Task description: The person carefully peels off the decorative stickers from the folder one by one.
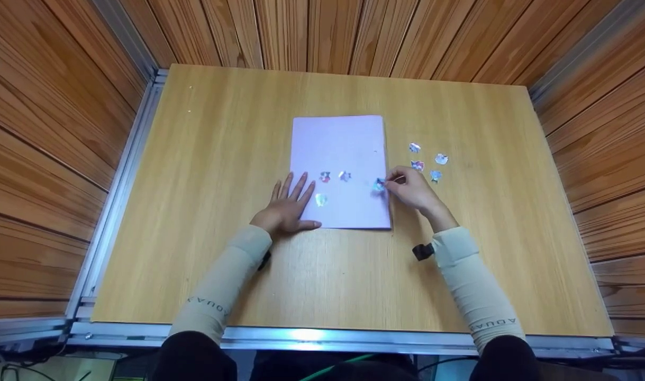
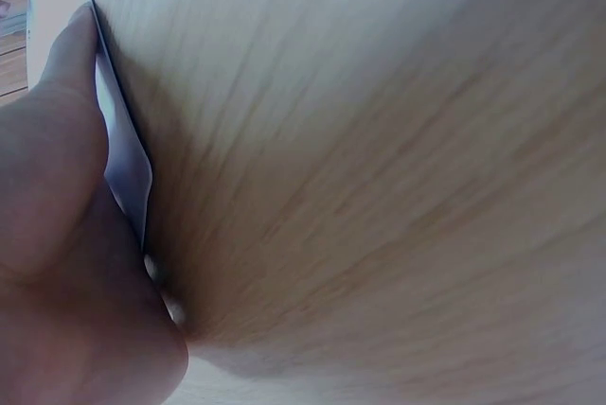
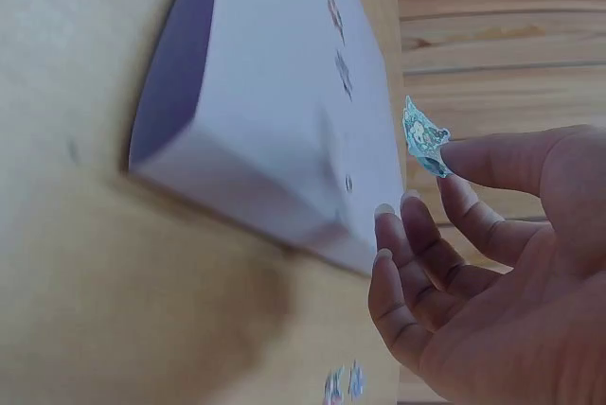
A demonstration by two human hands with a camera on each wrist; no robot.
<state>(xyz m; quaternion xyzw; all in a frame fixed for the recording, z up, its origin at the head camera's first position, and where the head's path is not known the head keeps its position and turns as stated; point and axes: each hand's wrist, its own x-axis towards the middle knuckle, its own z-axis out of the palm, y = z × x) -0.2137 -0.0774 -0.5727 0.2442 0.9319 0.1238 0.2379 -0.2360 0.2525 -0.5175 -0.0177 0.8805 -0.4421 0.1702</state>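
Note:
A lavender folder or booklet (image 1: 348,143) lies on the table with several small shiny stickers on its lower half, among them one with red on it (image 1: 325,177), a star-like one (image 1: 345,175) and a pale one (image 1: 321,200). Fingers spread, my left hand (image 1: 285,211) rests on its lower left corner; the left wrist view shows the thumb along the edge. My right hand (image 1: 413,189) pinches a blue-green sticker (image 3: 424,138) between thumb and index finger, over the folder's right edge. In the right wrist view that sticker is held up above the surface, the other fingers loosely bent.
Several more stickers (image 1: 417,165) lie on the wooden table (image 1: 221,132) to the right of the folder. Wood-panelled walls (image 1: 333,34) stand at the back and both sides. A metal rail (image 1: 301,336) runs along the front edge.

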